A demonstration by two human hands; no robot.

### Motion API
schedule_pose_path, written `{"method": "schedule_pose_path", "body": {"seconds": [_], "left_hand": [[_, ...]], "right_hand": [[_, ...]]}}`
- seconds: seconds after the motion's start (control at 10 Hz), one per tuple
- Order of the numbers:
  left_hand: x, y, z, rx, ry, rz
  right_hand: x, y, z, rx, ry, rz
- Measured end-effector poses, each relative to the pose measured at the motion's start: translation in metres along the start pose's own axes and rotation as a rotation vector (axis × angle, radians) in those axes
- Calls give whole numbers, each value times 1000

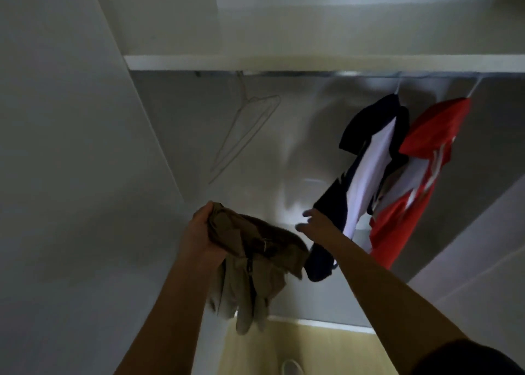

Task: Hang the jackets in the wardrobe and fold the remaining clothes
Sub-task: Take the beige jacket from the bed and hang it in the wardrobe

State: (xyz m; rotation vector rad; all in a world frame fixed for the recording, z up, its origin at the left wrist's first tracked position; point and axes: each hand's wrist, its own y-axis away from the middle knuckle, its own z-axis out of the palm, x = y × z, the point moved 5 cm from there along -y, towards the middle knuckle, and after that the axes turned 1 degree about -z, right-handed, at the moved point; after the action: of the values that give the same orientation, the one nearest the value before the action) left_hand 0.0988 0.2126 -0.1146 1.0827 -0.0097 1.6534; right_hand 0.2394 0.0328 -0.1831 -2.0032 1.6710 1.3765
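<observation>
The brown garment (255, 249) is bunched in the left hand (201, 232), in front of the open wardrobe (71, 119) and low toward its left side. The fingers are curled tight round the upper folds, and the rest of the cloth hangs down below the wrist in loose, paler folds. It is on no hanger.

The right hand (312, 221) is stretched forward just to the right of the brown garment. Its fingers are spread wide and fairly straight, and it holds nothing. It lies right at the lower edge of a navy and white jacket (366, 170); the hand is blurred, so I cannot tell whether it touches the cloth.

That jacket hangs from the rail (355, 74) toward its right end, tilted with its hem swung to the left. Just beside it on the right, and touching it, hangs a red jacket (426, 153) with white stripes, tilted the same way.

Toward the left end of the rail hangs a bare wire hanger (244, 130), well apart from both jackets and also slanted. A white shelf (284, 62) runs directly above the rail.

Below the wardrobe's front edge lies pale yellow floor (284, 343), with the tip of a white shoe (291, 367) at the bottom edge of the view. A dark sleeve (468, 357) covers the right upper arm
</observation>
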Motion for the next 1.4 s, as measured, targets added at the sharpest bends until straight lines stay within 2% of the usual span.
{"method": "schedule_pose_path", "body": {"seconds": [0.1, 0.2, 0.3, 0.6, 0.7, 0.8, 0.9, 1.0, 1.1, 1.2, 1.4], "left_hand": [[29, -28, -8, 36, -69, 49], [47, -45, -13, 118, -107, 90], [61, -64, -15, 165, -39, 157], [71, -76, -22, 180, -7, 153], [74, -74, -23, 184, 24, 156], [74, -75, -32, 198, 80, 250], [74, -73, -34, 173, 118, 266], [74, -70, -32, 152, 105, 283], [72, -64, -30, 189, 128, 235], [71, -63, -28, 224, 105, 233], [66, -49, -17, 155, 76, 110]], "right_hand": [[-77, -45, 19, -68, -434, -39], [-121, -71, 31, -123, -637, -20], [-160, -97, 48, -186, -729, -12], [-215, -137, 69, -142, -684, 1], [-221, -141, 72, -133, -708, 35], [-217, -137, 73, -77, -670, -25], [-209, -135, 69, -34, -674, -49], [-198, -133, 60, 36, -590, -85], [-191, -123, 43, 194, -369, -222], [-184, -114, 28, 291, -387, -260], [-186, -99, 0, 381, -406, -312]]}}
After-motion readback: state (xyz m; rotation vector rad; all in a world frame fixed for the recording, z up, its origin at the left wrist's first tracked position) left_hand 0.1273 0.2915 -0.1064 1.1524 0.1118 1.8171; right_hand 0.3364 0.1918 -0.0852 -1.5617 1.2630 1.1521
